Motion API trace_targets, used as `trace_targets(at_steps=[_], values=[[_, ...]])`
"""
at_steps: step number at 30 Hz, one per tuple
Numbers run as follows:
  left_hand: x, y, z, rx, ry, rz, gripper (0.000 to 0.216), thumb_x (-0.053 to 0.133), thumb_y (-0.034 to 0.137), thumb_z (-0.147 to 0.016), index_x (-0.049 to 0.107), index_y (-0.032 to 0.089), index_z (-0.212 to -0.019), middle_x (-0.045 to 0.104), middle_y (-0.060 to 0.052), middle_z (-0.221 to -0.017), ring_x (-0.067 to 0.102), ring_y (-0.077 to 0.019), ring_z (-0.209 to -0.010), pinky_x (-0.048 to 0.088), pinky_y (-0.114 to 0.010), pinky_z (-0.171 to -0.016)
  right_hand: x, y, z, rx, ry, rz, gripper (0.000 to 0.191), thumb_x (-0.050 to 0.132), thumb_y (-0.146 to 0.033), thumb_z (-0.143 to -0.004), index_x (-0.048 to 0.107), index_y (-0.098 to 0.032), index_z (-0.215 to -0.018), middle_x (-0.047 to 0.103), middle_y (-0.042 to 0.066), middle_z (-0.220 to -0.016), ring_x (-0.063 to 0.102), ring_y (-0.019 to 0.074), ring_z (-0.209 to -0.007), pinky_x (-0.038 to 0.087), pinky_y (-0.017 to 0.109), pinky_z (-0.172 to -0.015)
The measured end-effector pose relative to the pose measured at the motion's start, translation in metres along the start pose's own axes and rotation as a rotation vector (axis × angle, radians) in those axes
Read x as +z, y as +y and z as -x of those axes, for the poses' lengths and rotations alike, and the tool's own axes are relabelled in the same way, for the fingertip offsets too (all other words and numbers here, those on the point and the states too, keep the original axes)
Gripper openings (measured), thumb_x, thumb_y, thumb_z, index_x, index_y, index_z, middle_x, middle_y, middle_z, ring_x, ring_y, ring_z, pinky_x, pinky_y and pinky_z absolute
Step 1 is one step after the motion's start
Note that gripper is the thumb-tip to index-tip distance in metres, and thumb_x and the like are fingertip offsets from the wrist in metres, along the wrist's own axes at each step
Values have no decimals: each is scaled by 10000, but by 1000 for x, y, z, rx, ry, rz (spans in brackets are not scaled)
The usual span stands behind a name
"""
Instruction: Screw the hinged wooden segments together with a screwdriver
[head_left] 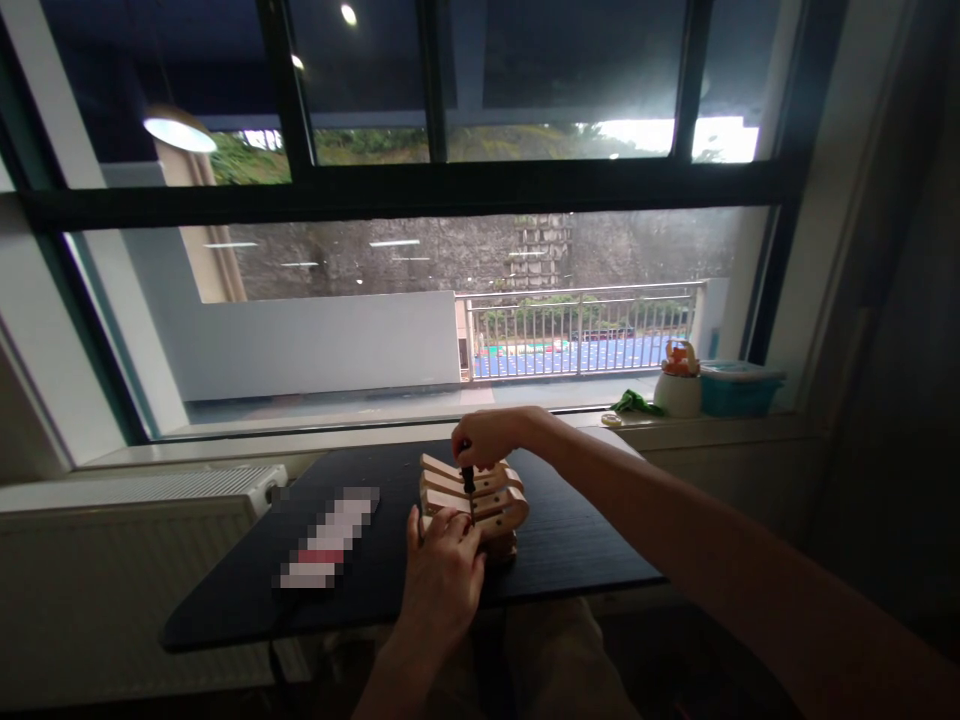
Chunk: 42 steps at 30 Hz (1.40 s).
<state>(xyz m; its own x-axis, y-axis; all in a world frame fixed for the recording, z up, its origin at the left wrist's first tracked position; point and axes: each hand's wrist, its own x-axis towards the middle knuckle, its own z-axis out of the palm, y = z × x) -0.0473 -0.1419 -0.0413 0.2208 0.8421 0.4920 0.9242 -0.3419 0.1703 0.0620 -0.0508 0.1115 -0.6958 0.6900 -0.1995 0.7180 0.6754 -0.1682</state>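
A small wooden piece (491, 500) made of several stacked, rounded slats stands on a black table (577, 550). My left hand (442, 570) is closed on its near side and steadies it. My right hand (487, 437) reaches in from the right, with its fingers closed round a thin dark tool (469, 482) like a screwdriver. The tool stands upright, and its tip is down among the wooden slats.
A blurred-out flat object (330, 537) lies on the table's left half. On the window sill at the right stand a white pot (679, 385), a teal box (739, 388) and green cloth (636, 403). A white radiator (135, 490) sits left of the table.
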Motion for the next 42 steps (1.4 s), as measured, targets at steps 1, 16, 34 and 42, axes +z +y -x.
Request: trace_targets(at_steps=[1, 16, 34, 42], values=[[1, 0, 0, -1, 2, 0, 267, 508, 147, -807, 632, 270, -1009, 632, -3, -1139, 474, -221, -1182, 121, -562, -1101, 2, 1, -1, 2, 8, 1, 315, 496, -209, -780, 672, -95, -1015, 717, 89, -817, 623, 129, -648, 432, 187, -522], [8, -5, 1, 23, 39, 10, 277, 507, 136, -799, 634, 253, -1015, 617, -18, -1130, 469, -226, -1174, 116, -552, -1102, 2, 7, -2, -28, -17, -37, 339, 520, -189, -755, 636, -106, -1063, 704, 101, -873, 623, 136, -668, 443, 183, -516], [7, -2, 2, 4, 70, 6, 268, 508, 131, -792, 641, 251, -991, 600, -34, -1122, 489, -227, -1132, 137, -545, -1097, 0, 0, 3, -31, -32, -42, 343, 532, -239, -760, 653, -89, -1043, 698, 89, -838, 614, 133, -669, 444, 189, -532], [9, -2, 2, -9, 68, 33, 271, 503, 118, -796, 647, 254, -981, 610, -24, -1121, 488, -223, -1140, 139, -547, -1095, 5, 10, -3, -12, -49, -73, 315, 478, -218, -804, 648, -92, -1038, 696, 85, -832, 600, 113, -651, 450, 181, -546]])
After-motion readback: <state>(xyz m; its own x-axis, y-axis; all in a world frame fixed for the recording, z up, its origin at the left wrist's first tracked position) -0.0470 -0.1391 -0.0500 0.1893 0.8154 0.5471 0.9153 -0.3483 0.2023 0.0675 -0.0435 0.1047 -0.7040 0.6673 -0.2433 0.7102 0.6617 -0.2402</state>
